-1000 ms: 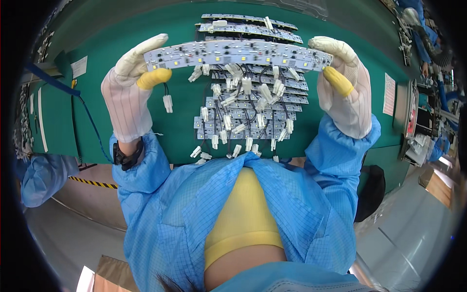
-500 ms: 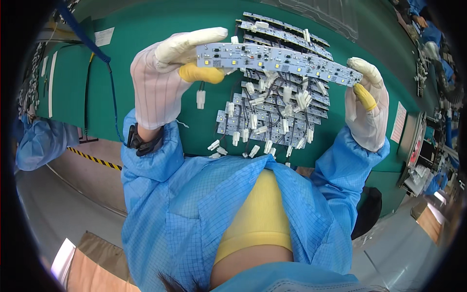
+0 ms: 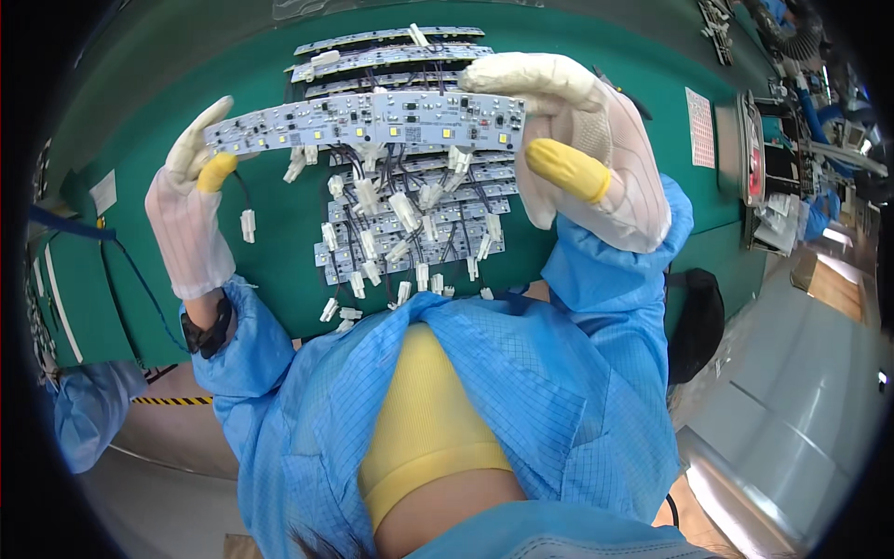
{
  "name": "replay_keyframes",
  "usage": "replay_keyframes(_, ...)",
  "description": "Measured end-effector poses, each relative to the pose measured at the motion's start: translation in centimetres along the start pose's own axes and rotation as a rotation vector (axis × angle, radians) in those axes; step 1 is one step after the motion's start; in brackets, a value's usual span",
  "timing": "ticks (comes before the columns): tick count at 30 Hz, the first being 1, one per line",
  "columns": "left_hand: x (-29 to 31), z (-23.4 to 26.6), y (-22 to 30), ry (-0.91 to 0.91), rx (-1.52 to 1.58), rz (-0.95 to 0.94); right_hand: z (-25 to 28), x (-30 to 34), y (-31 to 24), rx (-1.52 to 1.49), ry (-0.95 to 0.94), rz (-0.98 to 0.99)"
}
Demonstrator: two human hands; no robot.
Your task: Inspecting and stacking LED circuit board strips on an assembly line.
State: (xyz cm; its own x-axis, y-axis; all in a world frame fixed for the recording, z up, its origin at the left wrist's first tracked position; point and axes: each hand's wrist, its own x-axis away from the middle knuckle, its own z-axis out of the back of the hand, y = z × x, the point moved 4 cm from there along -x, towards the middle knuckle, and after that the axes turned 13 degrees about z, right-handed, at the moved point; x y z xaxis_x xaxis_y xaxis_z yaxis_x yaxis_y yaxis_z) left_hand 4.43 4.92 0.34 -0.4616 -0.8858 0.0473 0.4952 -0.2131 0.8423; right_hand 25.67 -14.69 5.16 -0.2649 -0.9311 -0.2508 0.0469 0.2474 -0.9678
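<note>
A long, slightly curved white LED circuit board (image 3: pixel 372 121) is held up across the table, its face with yellow LEDs and small black parts toward me. My left hand (image 3: pixel 194 191), in a pale striped glove with a yellow thumb cover, pinches its left end. My right hand (image 3: pixel 591 140), gloved alike, grips the right end, fingers along the top edge and thumb by the end. A white connector (image 3: pixel 248 226) dangles on a dark wire below the left end. Behind and beneath lie rows of similar LED boards (image 3: pixel 400 58) with wires and white connectors (image 3: pixel 404 212).
The boards lie on a green table mat (image 3: pixel 270 270). A blue coiled cord (image 3: pixel 74 224) crosses at the left, near another person's blue sleeve (image 3: pixel 93 410). At the right are a printed sheet (image 3: pixel 700 128) and a metal-framed device (image 3: pixel 747 149).
The view has swung right, so the rows of boards sit further left in it. The held board's slant has reversed: its right end is now higher and looks nearer, its left end lower.
</note>
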Motion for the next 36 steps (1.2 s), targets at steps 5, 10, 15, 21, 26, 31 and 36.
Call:
replay_keyframes(5, 1.0, 0.9, -0.5, 0.057, 0.136, 0.013, 1.2, -0.4, 2.3, 0.024, 0.034, 0.008)
replay_keyframes(10, 2.5, 0.2, 0.1, -0.179, 0.590, -0.225, 2.3, -1.0, 3.8, 0.123, 0.080, 0.125)
replay_keyframes(15, 1.7, 0.6, -0.1, -0.235, 0.355, -0.284, 2.0, -1.1, 5.0, 0.037, 0.111, 0.010)
replay_keyframes(21, 2.0, 0.1, -1.1, -0.043, 0.144, -0.032, 3.4, -0.1, 5.3, -0.007, 0.203, -0.045)
replay_keyframes(26, 0.4, -0.7, -1.6, 0.084, 0.025, -0.113, 1.9, 0.3, 3.8, -0.279, 0.073, 0.033)
replay_keyframes(31, 0.6, -1.3, -1.0, 0.078, 0.084, -0.024, 1.6, 0.3, 4.1, -0.062, 0.123, 0.183)
replay_keyframes(36, 0.7, -0.2, -3.4, -0.023, 0.287, 0.052, 1.5, -0.3, 4.5, -0.237, 0.124, -0.030)
